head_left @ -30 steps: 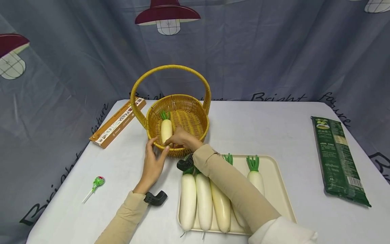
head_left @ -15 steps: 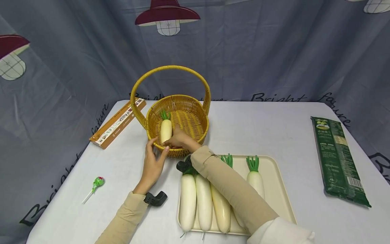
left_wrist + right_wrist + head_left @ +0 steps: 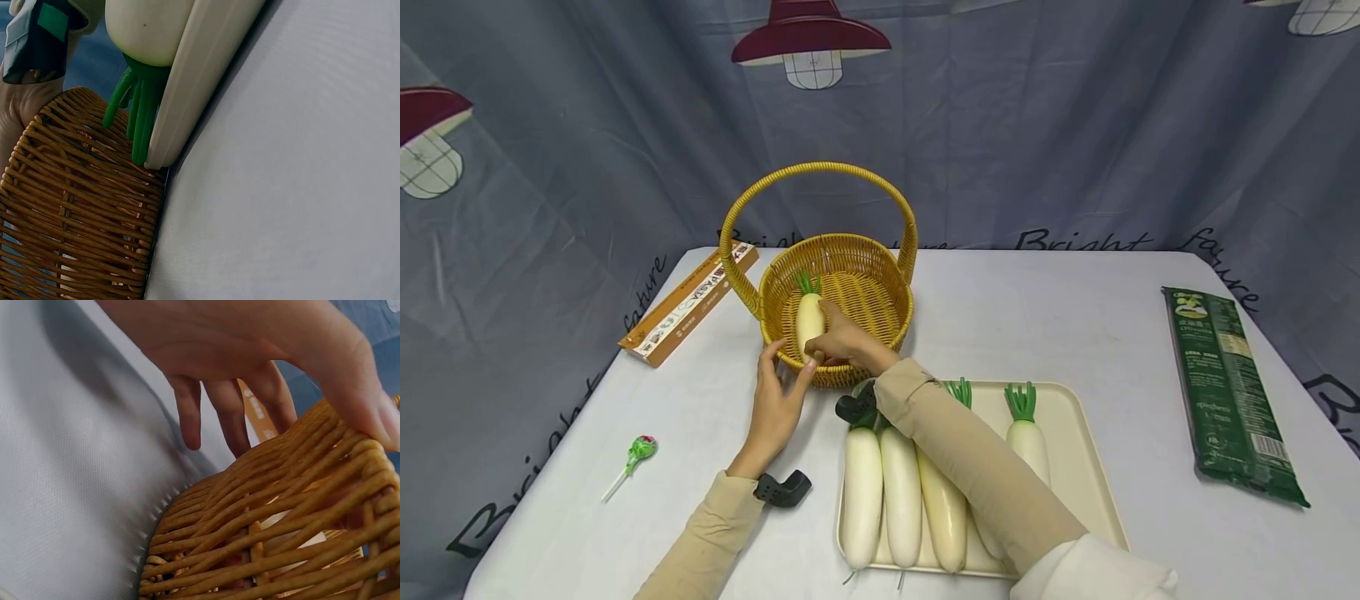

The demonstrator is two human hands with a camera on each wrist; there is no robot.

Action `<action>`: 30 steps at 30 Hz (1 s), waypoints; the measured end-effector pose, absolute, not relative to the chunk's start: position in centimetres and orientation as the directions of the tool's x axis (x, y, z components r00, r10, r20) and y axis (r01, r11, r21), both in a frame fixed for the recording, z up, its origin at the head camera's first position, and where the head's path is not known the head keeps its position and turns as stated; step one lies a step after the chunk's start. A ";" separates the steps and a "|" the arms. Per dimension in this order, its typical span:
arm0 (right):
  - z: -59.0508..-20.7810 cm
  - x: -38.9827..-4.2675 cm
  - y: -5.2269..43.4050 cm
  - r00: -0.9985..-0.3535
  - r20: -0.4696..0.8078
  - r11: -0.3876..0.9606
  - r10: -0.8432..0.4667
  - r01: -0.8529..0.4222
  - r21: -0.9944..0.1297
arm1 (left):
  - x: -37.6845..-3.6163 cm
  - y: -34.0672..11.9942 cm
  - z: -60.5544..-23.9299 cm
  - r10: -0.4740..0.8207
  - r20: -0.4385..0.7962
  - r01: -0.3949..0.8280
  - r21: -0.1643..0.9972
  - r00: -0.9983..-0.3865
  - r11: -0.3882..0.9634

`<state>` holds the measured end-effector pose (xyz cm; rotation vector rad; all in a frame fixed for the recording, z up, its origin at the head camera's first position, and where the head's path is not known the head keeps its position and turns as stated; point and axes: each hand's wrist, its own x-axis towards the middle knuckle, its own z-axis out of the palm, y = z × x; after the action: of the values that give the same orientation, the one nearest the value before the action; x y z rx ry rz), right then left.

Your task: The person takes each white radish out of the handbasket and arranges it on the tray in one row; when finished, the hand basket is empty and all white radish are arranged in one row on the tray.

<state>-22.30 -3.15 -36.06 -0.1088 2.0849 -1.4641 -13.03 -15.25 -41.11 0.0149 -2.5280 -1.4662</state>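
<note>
A yellow wicker basket with a hoop handle stands at the middle of the table. One white radish with a green top lies inside it. My right hand reaches over the front rim and grips the radish's lower end. My left hand rests against the basket's front-left wall, thumb on the rim and fingers straight. The right wrist view shows that left hand beside the weave, with the radish pale behind it. The left wrist view shows the basket wall.
A cream tray in front of the basket holds several more radishes; its edge nearly touches the basket. A green pasta packet lies right, a long box back left, a lollipop front left.
My right hand has slid slightly further along the radish inside the basket. The left hand and the basket have stayed put.
</note>
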 end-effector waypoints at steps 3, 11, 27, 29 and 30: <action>-36.0 -22.3 -3.0 -0.813 -0.413 0.375 -0.411 0.262 -0.889 | -13.0 -15.3 -41.1 -0.117 0.188 0.104 0.856 -0.975 0.507; -36.1 -22.5 -2.7 -0.773 -0.390 0.357 -0.500 0.226 -0.906 | -13.1 -15.2 -41.1 -0.107 0.198 0.119 0.855 -0.974 0.504; -36.2 -22.6 -2.4 -0.761 -0.364 0.229 -0.537 0.283 -0.931 | -13.0 -15.3 -41.2 -0.115 0.187 0.106 0.860 -0.975 0.499; -36.1 -22.6 -2.4 -0.766 -0.349 0.193 -0.540 0.291 -0.937 | -13.1 -15.3 -41.2 -0.120 0.189 0.106 0.862 -0.975 0.496; -36.1 -22.7 -2.3 -0.770 -0.345 0.176 -0.537 0.298 -0.938 | -13.1 -15.3 -41.2 -0.123 0.191 0.107 0.863 -0.974 0.494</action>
<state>-22.68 -2.33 -36.14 -0.2261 1.8144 -1.6655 -13.11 -15.28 -41.20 0.0142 -2.5113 -1.4749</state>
